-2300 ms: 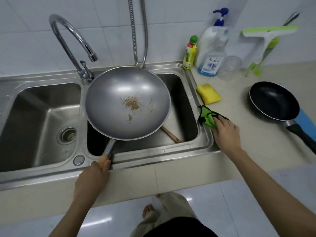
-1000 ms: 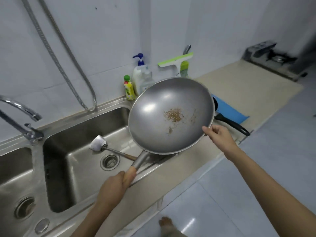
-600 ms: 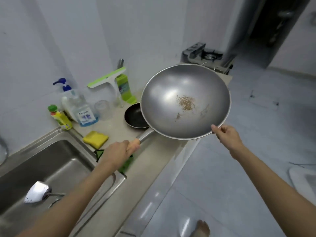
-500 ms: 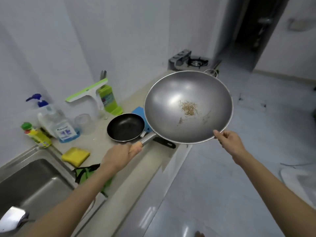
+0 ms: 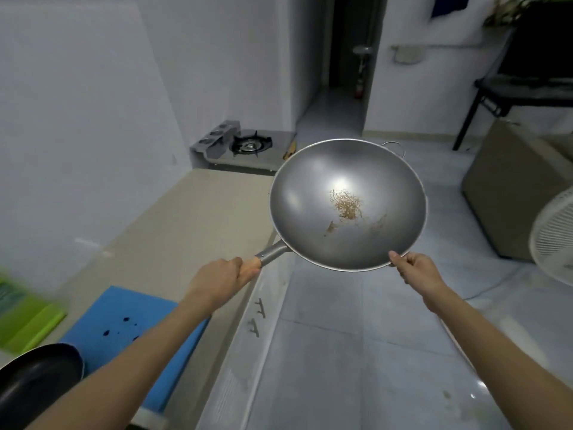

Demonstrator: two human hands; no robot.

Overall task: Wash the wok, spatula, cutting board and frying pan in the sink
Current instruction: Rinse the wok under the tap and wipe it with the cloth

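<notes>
Grey round metal wok (image 5: 347,206) with brown food residue, held in the air past the beige countertop (image 5: 173,231) edge; left hand (image 5: 221,279) wrapped round its wooden handle, right hand (image 5: 414,270) pinching the near rim; black frying pan (image 5: 37,380) on blue cutting board (image 5: 124,324)

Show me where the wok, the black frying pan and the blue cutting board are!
wok (image 5: 310,212): head view, on its grey inner wall.
frying pan (image 5: 34,383): head view, on its dark inside, bottom left.
cutting board (image 5: 130,308): head view, on its blue top.
</notes>
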